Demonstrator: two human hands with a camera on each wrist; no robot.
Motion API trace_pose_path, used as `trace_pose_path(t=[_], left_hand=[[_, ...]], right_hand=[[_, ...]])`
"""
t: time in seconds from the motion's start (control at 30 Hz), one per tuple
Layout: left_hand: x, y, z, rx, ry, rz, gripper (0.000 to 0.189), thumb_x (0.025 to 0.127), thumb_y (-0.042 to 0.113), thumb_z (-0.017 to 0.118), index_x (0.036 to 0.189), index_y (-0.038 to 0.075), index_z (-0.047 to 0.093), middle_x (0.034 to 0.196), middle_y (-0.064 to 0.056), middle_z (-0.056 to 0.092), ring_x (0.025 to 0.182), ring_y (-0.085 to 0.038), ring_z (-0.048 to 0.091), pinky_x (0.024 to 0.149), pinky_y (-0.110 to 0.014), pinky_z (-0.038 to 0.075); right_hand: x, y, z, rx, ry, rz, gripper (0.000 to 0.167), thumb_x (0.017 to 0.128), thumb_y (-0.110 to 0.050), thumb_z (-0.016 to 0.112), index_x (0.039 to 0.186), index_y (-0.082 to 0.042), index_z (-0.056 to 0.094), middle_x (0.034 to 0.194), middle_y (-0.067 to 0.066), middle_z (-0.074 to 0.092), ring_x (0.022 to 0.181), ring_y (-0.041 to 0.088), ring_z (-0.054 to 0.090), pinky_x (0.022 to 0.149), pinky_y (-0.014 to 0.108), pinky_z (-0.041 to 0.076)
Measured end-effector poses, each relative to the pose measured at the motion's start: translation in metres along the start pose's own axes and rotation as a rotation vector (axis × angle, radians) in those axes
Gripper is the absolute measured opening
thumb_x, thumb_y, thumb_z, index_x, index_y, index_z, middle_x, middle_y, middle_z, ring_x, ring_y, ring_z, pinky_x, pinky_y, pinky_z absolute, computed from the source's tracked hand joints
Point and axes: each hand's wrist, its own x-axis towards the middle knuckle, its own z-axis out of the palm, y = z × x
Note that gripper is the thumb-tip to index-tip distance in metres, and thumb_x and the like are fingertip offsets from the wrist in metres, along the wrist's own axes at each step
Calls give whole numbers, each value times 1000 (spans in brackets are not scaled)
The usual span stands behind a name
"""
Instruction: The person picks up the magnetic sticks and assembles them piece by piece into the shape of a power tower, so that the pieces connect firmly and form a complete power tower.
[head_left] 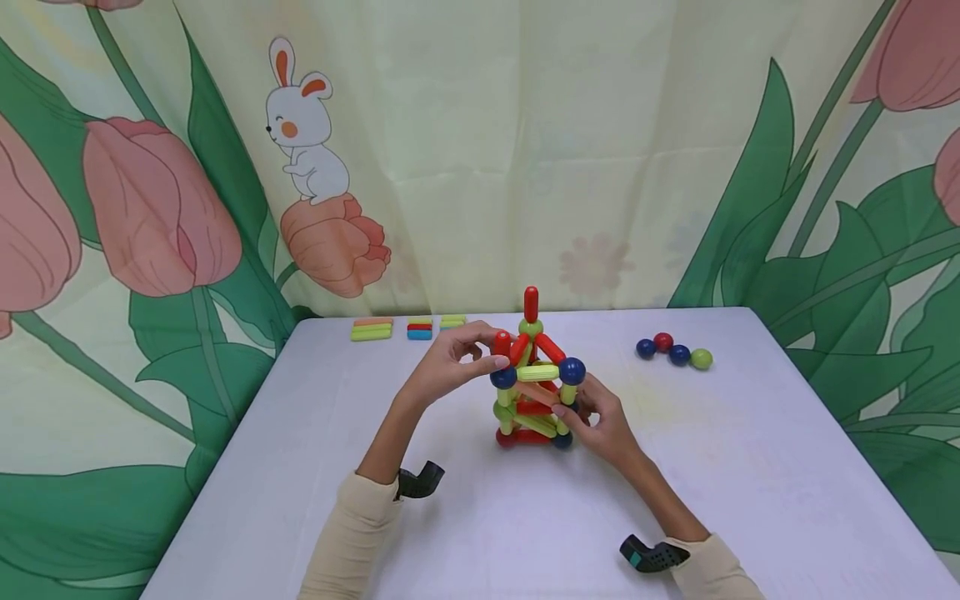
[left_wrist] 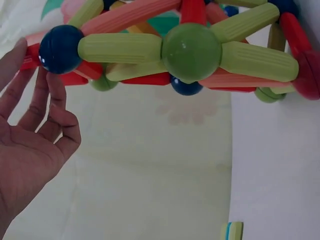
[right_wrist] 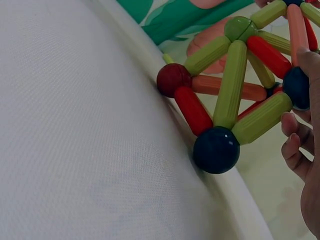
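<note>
A tower of colored rods and balls (head_left: 537, 373) stands on the white table, with a single red rod upright at its peak. My left hand (head_left: 455, 360) is at the upper left corner, pinching a short red rod (left_wrist: 31, 56) just above a dark blue ball (left_wrist: 61, 49). Halfway up the right side, my right hand (head_left: 600, 421) holds another dark blue ball (right_wrist: 297, 87). Its thumb lies where an orange rod (right_wrist: 298, 34) meets that ball, and the other fingers curl behind. A green ball (left_wrist: 191, 52) joins rods on the left face.
Behind the tower to the left lie spare rods in small groups, among them a lime rod (head_left: 371, 332) and a blue rod (head_left: 419, 335). At the back right sit several loose balls, including a red ball (head_left: 663, 342) and a green ball (head_left: 701, 359). A printed curtain (head_left: 465, 167) hangs behind the table (head_left: 525, 533).
</note>
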Motion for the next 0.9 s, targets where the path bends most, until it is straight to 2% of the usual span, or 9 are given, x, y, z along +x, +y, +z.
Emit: trace_pose_path(t=[0.2,0.4,0.5,0.6,0.7,0.83,0.9], left_hand=[[-3,-5,2,21,-6,25,27,90,15,70,116,8,69,107,-6,66,98,-20,54,77,-26,51],[-4,-7,4,-1,-12,70,27,89,13,70,115,7,68,104,-7,66,96,-19,56,77,-27,50],[-5,-9,3,-14,-18,77,30,91,19,69,118,7,67,106,-8,66,97,-18,57,78,-27,51],[-4,-15,0,-50,2,48,35,95,29,64,122,7,65,109,-12,65,97,-19,59,80,-27,52],[3,-31,-6,-78,95,-30,37,98,35,57,121,7,65,107,-16,65,94,-22,61,77,-25,52],[12,-68,-19,-69,308,-208,35,98,35,58,115,6,67,100,-14,67,93,-29,63,74,-21,50],[13,-88,-25,-22,396,-298,32,97,32,60,113,5,67,100,-11,67,94,-30,64,74,-22,50]], right_hand=[[-2,0,0,-3,-5,9,27,82,6,71,104,-3,58,82,4,49,59,14,47,51,26,45],[-3,0,-1,-6,0,7,27,81,7,71,101,-4,57,82,4,49,59,13,47,50,30,45],[-4,0,0,-6,3,2,28,80,8,71,102,-4,57,83,3,49,60,12,47,50,28,45],[-4,0,0,0,5,3,28,80,8,71,102,-3,57,83,1,50,60,11,47,51,25,45],[-3,1,0,10,8,-10,29,80,9,71,103,-2,57,84,1,52,60,10,48,52,24,45],[-1,3,0,15,5,-27,32,79,11,71,107,3,58,89,4,53,58,9,50,51,24,45],[0,3,0,12,1,-16,34,79,10,71,110,4,58,92,6,55,57,8,51,51,24,45]])
